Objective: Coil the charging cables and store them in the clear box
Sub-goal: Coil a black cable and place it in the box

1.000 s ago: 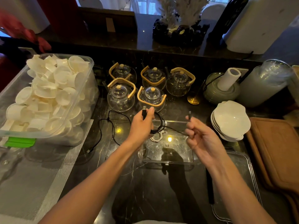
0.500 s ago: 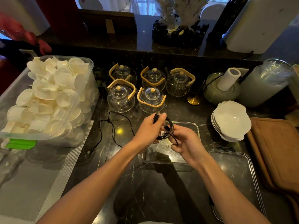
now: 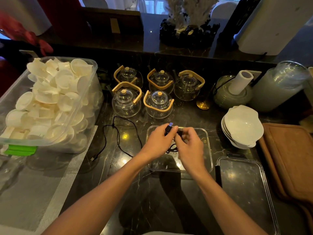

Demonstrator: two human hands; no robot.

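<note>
Over the clear box (image 3: 209,150) on the dark marble counter, both my hands meet. My left hand (image 3: 156,142) pinches a black charging cable (image 3: 172,148) by its plug, whose blue USB tip (image 3: 170,124) sticks up past my thumb. My right hand (image 3: 190,146) grips the same cable's bundled loops; a short loop hangs below between the hands. A second black cable (image 3: 118,136) lies loose and uncoiled on the counter left of the box.
The box's clear lid (image 3: 245,192) lies to the right. Several glass teapots (image 3: 159,104) stand behind the box. A large tub of white cups (image 3: 50,102) sits left, stacked white bowls (image 3: 242,126) and a wooden board (image 3: 291,160) right.
My hands were apart with the cable stretched between them; they have come together over the box and the cable is now gathered into loops between them.
</note>
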